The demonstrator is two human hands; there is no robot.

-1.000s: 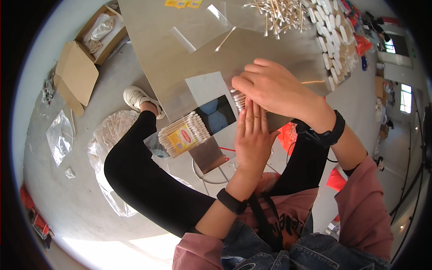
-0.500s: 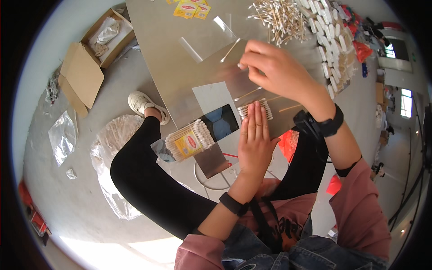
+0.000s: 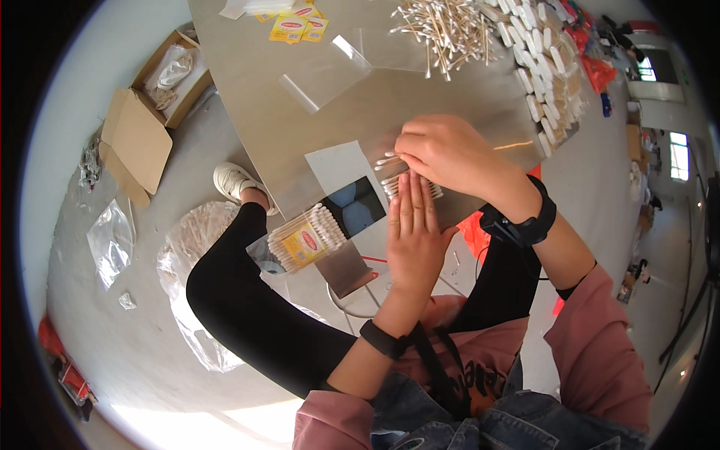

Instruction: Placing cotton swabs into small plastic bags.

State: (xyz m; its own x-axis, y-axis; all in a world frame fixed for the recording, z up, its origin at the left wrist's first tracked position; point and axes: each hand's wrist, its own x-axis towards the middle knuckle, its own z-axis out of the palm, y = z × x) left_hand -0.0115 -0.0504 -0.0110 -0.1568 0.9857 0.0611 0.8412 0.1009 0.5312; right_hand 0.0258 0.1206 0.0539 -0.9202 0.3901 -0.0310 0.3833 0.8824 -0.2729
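At the table's near edge, my left hand point(image 3: 416, 244) lies with straight fingers over a short row of cotton swabs point(image 3: 391, 185), pressing on their middles. Just beyond it, my right hand point(image 3: 450, 154) is closed in a pinch, with a few loose swabs point(image 3: 384, 160) poking out at its fingertips; how many it grips is hidden. To the left, a bundle of cotton swabs point(image 3: 306, 238) with a yellow label sits at the table edge. Between that bundle and my left hand lies a dark card with blue shapes point(image 3: 358, 204), beside a pale sheet point(image 3: 334, 163).
A heap of loose swabs point(image 3: 450, 34) lies at the far side, beside many stacked white-ended bundles point(image 3: 538, 71). Yellow cards point(image 3: 289, 28) and clear plastic sleeves point(image 3: 330, 79) are at the far left. An open cardboard box point(image 3: 184, 109) and plastic bags point(image 3: 112, 240) rest on the floor.
My right hand has come down toward me, from beside a lone swab to just beyond my left hand. My left hand stays on the row. The view has shifted slightly.
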